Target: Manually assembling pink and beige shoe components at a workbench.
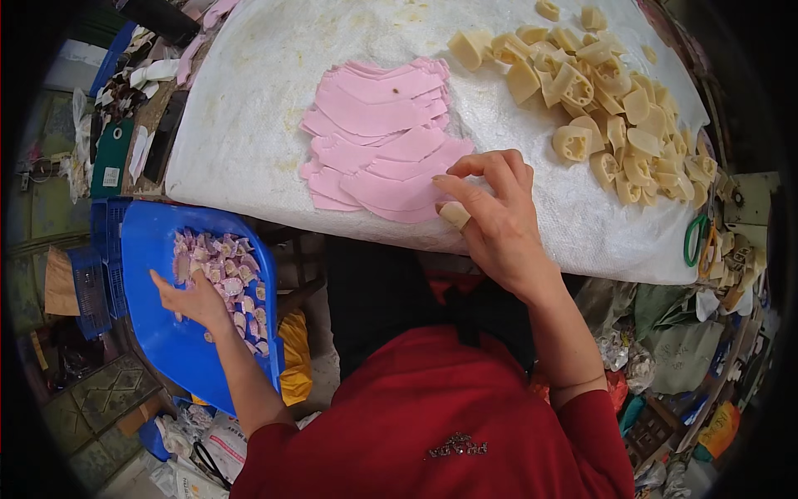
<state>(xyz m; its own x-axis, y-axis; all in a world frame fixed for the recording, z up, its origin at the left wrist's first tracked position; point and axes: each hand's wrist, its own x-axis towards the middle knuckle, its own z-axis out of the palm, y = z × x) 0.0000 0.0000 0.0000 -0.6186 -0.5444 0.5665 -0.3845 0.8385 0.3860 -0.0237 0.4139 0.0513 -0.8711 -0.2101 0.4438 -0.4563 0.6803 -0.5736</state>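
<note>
My right hand (503, 220) is over the near right edge of a stack of pink sheet pieces (374, 137) with curved edges. Its index fingertip meets the pink edge, and the thumb sits apart below it. A pale beige band or piece (455, 214) is at the thumb; whether worn or held I cannot tell. My left hand (195, 299) is spread open above a blue plastic bin (158, 349). Inside the bin lie many small pink-covered pieces (229, 266) with pale ends, some close to the fingers.
A heap of beige, hollow, heel-shaped blocks (611, 100) covers the table's right side. White woven sheeting (249, 91) covers the tabletop. Green-handled scissors (697, 241) hang at the right edge. Blue baskets (87, 283) stand left of the bin, and bags and scraps crowd both sides.
</note>
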